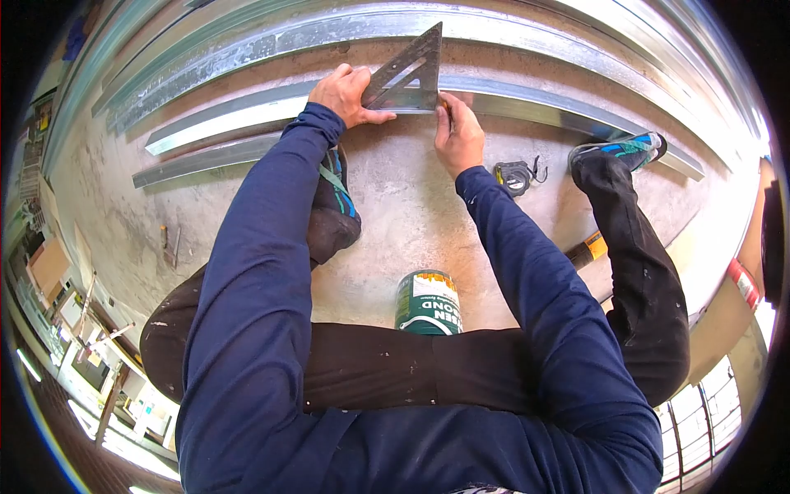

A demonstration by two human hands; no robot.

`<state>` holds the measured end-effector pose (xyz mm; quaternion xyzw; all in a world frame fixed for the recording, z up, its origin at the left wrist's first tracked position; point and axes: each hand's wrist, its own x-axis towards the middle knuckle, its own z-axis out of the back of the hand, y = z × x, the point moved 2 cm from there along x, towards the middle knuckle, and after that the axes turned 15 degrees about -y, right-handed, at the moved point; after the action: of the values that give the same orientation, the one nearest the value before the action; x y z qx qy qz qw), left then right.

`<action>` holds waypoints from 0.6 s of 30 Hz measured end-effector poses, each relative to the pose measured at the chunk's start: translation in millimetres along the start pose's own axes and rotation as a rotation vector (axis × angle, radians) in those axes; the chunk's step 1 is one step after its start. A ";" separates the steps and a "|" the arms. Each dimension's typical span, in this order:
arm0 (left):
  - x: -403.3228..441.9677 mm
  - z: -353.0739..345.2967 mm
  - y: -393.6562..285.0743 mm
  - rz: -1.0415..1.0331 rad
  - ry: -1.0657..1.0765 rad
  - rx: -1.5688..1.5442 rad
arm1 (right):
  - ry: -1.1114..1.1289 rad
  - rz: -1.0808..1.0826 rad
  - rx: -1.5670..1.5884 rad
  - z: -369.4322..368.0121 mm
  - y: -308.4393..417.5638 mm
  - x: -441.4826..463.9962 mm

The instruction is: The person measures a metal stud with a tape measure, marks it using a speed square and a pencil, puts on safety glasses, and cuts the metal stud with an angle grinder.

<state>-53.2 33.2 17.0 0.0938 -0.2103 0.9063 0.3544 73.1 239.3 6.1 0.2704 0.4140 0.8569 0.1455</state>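
Observation:
A dark triangular speed square (428, 72) lies across a shiny metal channel (527, 109) on the floor, its point facing away from me. My left hand (346, 95) is closed around the square's left corner and the channel, thumb stretched along the near side. My right hand (459, 136) is pinched at the square's right edge, close against the channel. Whatever is between its fingertips is too small and hidden to name. On the floor to the right of my right hand sits a black tape measure (514, 177).
Several long metal channels (271, 45) lie beyond my hands. A shorter channel piece (206, 160) lies at left. A green can (428, 303) stands between my legs. My shoes (621, 152) flank the workspace. A small tool (171, 247) lies at far left, a yellow-and-black object (588, 249) beside my right leg.

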 end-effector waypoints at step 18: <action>0.3 0.5 15.5 -0.002 -0.061 -0.091 | 0.316 0.389 -0.541 40.8 -42.7 68.9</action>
<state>-63.9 23.0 12.7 0.1053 -0.2620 0.8921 0.3528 42.1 323.9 16.9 0.1602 0.1309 0.9782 -0.0194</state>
